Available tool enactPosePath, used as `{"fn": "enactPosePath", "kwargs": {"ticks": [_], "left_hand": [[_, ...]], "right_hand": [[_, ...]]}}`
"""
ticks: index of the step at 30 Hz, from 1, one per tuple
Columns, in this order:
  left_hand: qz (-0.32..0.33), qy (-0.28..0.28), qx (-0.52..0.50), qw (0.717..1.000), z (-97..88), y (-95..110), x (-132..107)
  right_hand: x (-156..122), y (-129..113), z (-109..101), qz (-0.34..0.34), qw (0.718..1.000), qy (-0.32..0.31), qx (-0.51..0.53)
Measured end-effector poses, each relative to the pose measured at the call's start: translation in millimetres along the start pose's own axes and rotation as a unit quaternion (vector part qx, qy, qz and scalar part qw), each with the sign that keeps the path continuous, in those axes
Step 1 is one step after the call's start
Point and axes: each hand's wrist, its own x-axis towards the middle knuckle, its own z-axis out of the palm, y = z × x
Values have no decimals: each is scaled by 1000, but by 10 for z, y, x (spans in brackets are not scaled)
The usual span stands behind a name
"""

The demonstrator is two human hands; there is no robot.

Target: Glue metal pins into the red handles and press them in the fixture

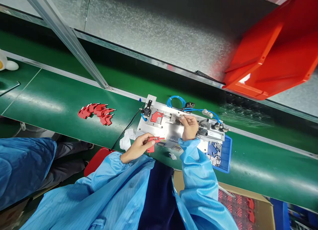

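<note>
My left hand [140, 145] is closed on a red plastic part [151, 148] with a thin pin sticking out to the right, held just in front of a metal fixture [170, 130]. A second red part [156, 116] lies in the fixture's nest at its left side. Over the middle of the fixture, my right hand [190, 126] is pinched next to a small metal block [173, 118]. Whatever sits between those fingertips is too small to make out.
Several red parts with pins [99, 111] are heaped on the green bench [54, 94]. Right of the fixture, a blue bin [226, 159] holds small metal cylinders. Blue air tubes [175, 99] run behind. A large red bin [280, 63] overhangs at upper right. Another person's blue sleeve [25, 167] shows left.
</note>
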Motion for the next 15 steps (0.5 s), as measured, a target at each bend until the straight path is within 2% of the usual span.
{"fn": "enactPosePath", "kwargs": {"ticks": [5, 10, 15], "left_hand": [[-1, -1, -2, 1000, -4, 2, -3], [-4, -2, 9, 1000, -31, 16, -4], [-1, 10, 6, 1000, -27, -2, -5]], "right_hand": [[-28, -16, 55, -48, 994, -35, -90], [-90, -44, 186, -138, 956, -78, -246], [-96, 6, 288, -180, 936, -112, -280]]}}
